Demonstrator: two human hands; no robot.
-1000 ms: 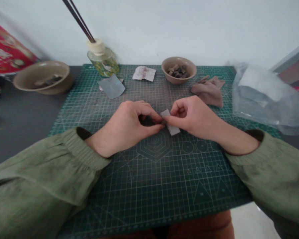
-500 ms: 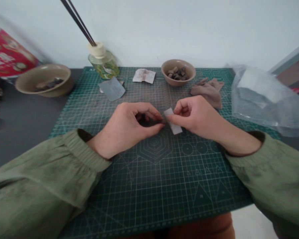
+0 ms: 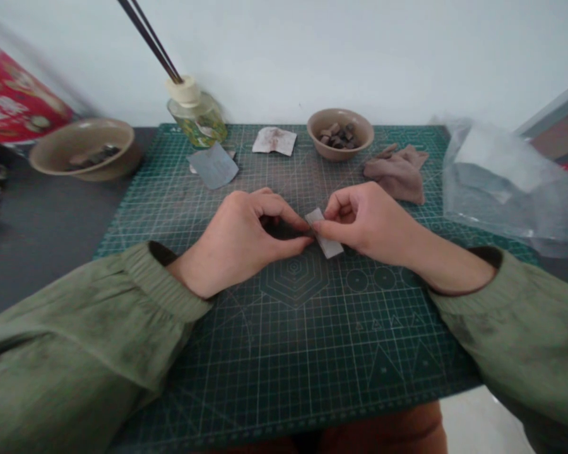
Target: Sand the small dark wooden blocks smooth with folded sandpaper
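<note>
Over the middle of the green cutting mat (image 3: 284,353), my right hand (image 3: 366,221) pinches a small folded white-grey strip (image 3: 330,247) between thumb and fingers. My left hand (image 3: 248,239) is at its left, thumb and index fingertips closed on something small and dark that I cannot make out, touching the strip's left edge. Behind my hands stands a tan bowl (image 3: 339,153) with several small brown and dark pieces (image 3: 338,135). A crumpled brownish cloth (image 3: 400,173) lies behind my right hand.
At the back are a stained white paper (image 3: 274,140), a grey sheet (image 3: 214,166) and a reed diffuser (image 3: 199,120). A second bowl (image 3: 118,161) and a red package (image 3: 21,101) stand left. A clear plastic bag (image 3: 511,183) lies right.
My right hand has moved slightly left with the strip, which now meets the fingertips of my left hand. The gap between them has closed.
</note>
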